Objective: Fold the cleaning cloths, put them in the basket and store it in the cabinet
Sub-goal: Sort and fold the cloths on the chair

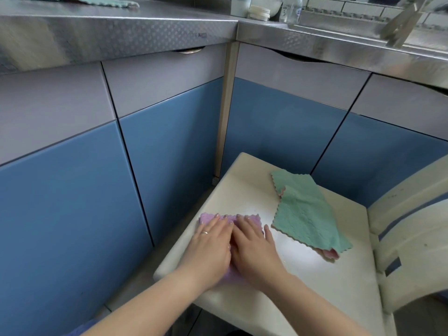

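A folded purple cloth (206,218) lies near the front left corner of a cream chair seat (303,275). My left hand (208,248) and my right hand (254,248) rest flat on it side by side, fingers spread, and cover most of it. To the right on the seat lies a green cloth (305,214), laid over another green one, with a pink cloth (331,254) peeking out beneath its near corner. No basket is in view.
Blue and grey cabinet doors (169,141) stand shut behind and left of the chair. A steel counter (121,27) above carries another green cloth (109,1), a jar and a bottle. The chair's backrest (412,226) rises at the right.
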Demonstrator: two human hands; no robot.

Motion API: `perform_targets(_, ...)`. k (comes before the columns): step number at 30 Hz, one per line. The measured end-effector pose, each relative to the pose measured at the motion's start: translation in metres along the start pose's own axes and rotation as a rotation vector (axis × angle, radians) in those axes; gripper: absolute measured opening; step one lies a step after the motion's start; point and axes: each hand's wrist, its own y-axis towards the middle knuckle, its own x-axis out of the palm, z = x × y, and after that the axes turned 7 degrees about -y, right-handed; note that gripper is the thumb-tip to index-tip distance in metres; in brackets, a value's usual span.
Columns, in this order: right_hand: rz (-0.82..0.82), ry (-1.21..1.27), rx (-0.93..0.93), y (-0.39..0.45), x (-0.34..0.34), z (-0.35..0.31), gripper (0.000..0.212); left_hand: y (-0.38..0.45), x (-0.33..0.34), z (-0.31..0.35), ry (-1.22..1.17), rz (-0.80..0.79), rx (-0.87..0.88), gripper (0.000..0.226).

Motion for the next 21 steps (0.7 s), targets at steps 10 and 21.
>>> perform_targets(10, -0.144, 0.0, 0.037, -0.007, 0.006, 0.015, 0.106, -0.006, 0.016, -0.025, 0.128, -0.155, -0.143, 0.101)
perform_targets(21, -0.078, 0.655, 0.391, -0.025, -0.018, 0.031, 0.035, -0.036, -0.013, -0.025, -0.132, -0.044, -0.255, 0.054)
